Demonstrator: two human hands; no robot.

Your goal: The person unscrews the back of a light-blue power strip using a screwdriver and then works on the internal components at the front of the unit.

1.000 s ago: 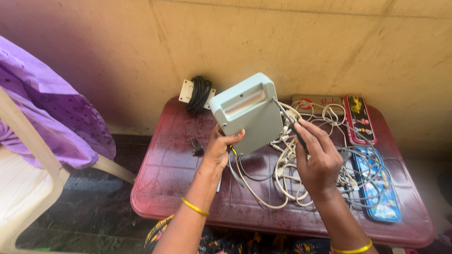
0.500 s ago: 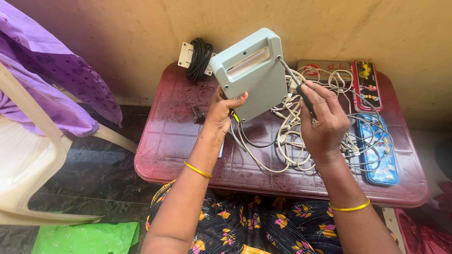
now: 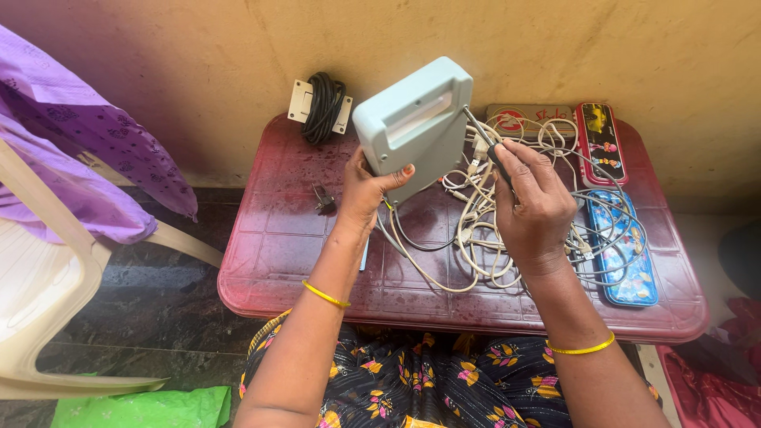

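At upper centre, the left hand (image 3: 366, 192) grips one pale grey-green plastic box (image 3: 414, 127), held tilted above the maroon plastic table (image 3: 293, 254). The right hand (image 3: 535, 210) is closed on one black-handled screwdriver (image 3: 485, 141), tip at the box's edge. Right of frame: one tangle of white cables (image 3: 483, 230) and three pencil cases (image 3: 600, 141).

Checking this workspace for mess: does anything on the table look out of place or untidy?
Yes. A tangle of white cables sprawls loose over the table and across the blue case. The left hand holds the grey box tilted up; the right hand puts a screwdriver to its side.
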